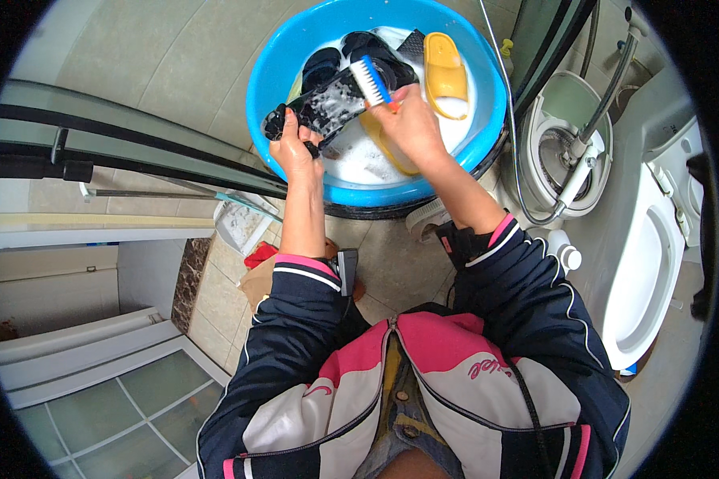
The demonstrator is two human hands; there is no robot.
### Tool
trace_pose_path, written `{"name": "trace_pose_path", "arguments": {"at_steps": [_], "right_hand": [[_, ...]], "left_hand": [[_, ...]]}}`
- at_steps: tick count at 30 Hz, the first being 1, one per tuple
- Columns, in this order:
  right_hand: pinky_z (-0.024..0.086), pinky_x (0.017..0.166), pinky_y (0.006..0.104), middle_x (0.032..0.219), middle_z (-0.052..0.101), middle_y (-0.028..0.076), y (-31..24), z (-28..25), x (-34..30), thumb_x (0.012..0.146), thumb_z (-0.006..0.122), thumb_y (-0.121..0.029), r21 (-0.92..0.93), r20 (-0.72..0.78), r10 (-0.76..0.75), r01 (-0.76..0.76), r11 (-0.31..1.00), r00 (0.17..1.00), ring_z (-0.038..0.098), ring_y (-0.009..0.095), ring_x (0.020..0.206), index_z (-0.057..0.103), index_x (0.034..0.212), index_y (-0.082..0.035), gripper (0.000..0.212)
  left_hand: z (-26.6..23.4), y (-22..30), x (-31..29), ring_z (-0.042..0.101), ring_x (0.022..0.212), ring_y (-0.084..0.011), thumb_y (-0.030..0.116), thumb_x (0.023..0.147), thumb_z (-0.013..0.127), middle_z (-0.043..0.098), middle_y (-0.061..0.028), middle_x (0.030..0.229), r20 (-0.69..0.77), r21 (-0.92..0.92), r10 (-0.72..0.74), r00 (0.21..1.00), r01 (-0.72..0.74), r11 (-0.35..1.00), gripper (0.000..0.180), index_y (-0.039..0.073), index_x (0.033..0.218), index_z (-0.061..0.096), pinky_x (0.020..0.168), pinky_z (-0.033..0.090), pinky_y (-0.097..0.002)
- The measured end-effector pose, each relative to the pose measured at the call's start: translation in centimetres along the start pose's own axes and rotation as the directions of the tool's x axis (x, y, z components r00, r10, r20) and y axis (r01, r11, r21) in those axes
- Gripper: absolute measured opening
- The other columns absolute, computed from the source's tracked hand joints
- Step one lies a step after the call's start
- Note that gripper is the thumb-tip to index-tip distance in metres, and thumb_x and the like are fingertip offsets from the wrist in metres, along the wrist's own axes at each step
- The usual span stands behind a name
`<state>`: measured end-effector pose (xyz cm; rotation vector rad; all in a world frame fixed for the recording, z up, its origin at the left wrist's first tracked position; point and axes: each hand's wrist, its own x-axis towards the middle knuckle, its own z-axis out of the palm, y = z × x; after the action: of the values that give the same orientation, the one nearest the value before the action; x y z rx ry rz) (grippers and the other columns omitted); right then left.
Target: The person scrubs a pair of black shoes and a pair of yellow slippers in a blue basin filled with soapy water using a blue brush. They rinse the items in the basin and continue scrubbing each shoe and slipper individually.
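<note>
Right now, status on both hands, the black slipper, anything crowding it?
Left hand gripping foamy black slipper. Right hand holding brush over it. Yellow slippers close by in blue tub.

tub [491, 96]: blue | brush [371, 82]: blue, white | shoe [311, 113]: black | slippers [446, 76]: yellow | suds [355, 165]: white | cuffs [307, 267]: pink-white striped

The basin [491, 96] is smooth blue plastic with a soft gloss, and the foam [351, 165] in it looks frothy. The yellow slippers [446, 72] look moulded and matt, of rubber or plastic; the black slipper [331, 109] shines wet under its lather. The brush [371, 81] has stiff, plastic-looking bristles. The jacket [295, 335] is soft cloth with a metal-looking zip [392, 322]; the white bathroom fixture [641, 287] looks smooth, glossy and ceramic
</note>
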<state>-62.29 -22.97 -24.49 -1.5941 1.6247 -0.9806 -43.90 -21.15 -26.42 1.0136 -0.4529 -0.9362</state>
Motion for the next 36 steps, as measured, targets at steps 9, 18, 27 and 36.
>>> {"name": "trace_pose_path", "arguments": {"at_steps": [9,18,27,36], "right_hand": [[0.049,0.069,0.0336,0.079,0.066,0.013,4.5,-0.2,4.1,0.07,0.077,-0.042,0.292,0.044,0.015,-0.027,0.956,0.999,0.063,0.023,0.072,0.062,0.097,0.005,0.056],[0.047,0.075,0.0266,0.093,0.066,0.007,2.2,-1.1,2.8,0.073,0.076,-0.017,0.347,0.095,-0.152,0.111,0.931,0.984,0.059,0.013,0.083,0.06,0.102,0.002,0.038],[0.046,0.082,0.0355,0.092,0.063,0.016,0.9,-1.0,1.7,0.067,0.076,-0.027,0.372,0.022,-0.168,0.148,0.916,0.986,0.061,0.027,0.089,0.054,0.102,0.002,0.051],[0.046,0.082,0.0349,0.095,0.062,0.017,0.7,-1.1,1.2,0.067,0.076,-0.027,0.426,-0.007,-0.17,0.157,0.891,0.985,0.06,0.027,0.09,0.053,0.103,0.002,0.052]], "left_hand": [[0.7,1.6,-1.3,0.049,0.054,-0.0189,0.057,0.085,0.058,0.048,-0.0039,0.058,0.44,-0.176,-0.175,0.881,0.276,0.945,0.054,0.004,0.095,0.055,0.068,0.05,-0.0382],[-3.4,0.9,2.3,0.064,0.089,-0.032,0.02,0.092,0.056,0.062,-0.0185,0.106,0.221,0.027,-0.483,0.847,0.49,0.871,0.031,0.001,0.115,0.052,0.074,0.054,-0.0413],[-0.6,-1.0,0.6,0.043,0.043,-0.0135,0.02,0.098,0.044,0.055,-0.0066,0.064,-0.113,0.002,-0.239,0.964,0.24,0.971,0.02,0.003,0.095,0.055,0.039,0.037,-0.0268],[-0.3,-1.5,1.2,0.033,0.038,-0.012,0.031,0.097,0.043,0.041,-0.0033,0.053,-0.166,0.011,-0.263,0.95,0.269,0.963,0.028,0.007,0.084,0.05,0.037,0.03,-0.0264]]}}
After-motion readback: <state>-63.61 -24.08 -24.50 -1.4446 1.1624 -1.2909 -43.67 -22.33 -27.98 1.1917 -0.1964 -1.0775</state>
